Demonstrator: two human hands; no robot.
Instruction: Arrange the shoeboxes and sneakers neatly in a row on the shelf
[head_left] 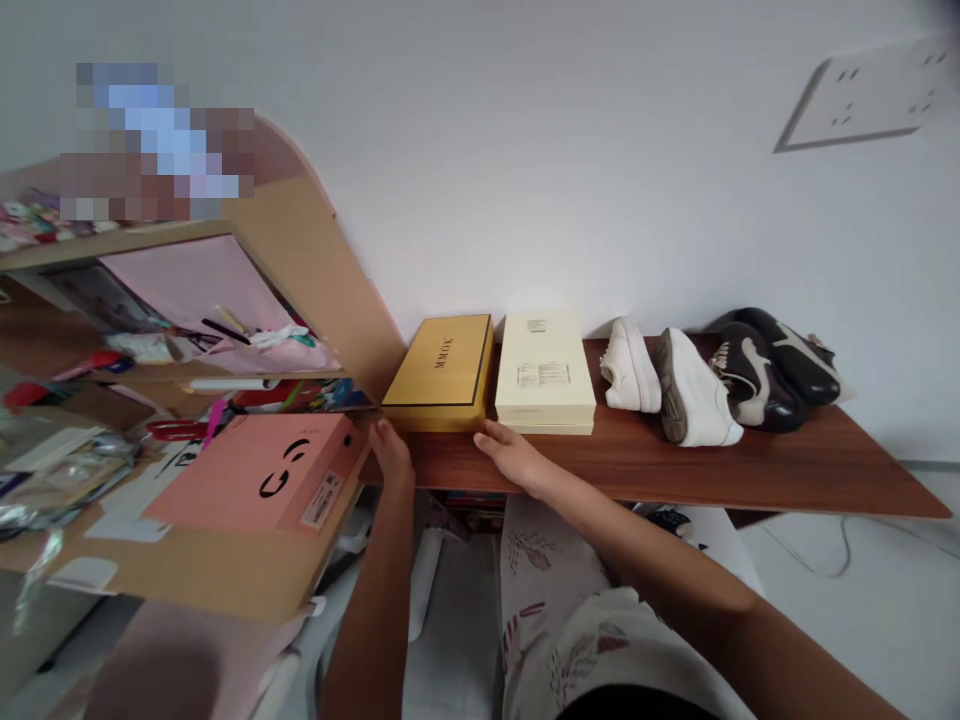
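Note:
A yellow box [442, 365] with dark lettering lies flat on the dark wooden shelf [637, 472]. At its front left corner is my left hand [390, 450], and at its front right corner is my right hand [510, 455]. The fingers of both hands are partly hidden against the box, so their grip is unclear. Just right of the yellow box lies a cream box [544, 365], apart from my hands. A pair of white shoes [694, 385] and a pair of dark shoes [765, 375] stand farther right.
On the left, a pink box [259, 470] rests on a light wooden desk [202, 575] with papers and clutter. The desk's shelf unit [315, 260] rises beside the yellow box. A wall socket panel [862, 95] is at the upper right.

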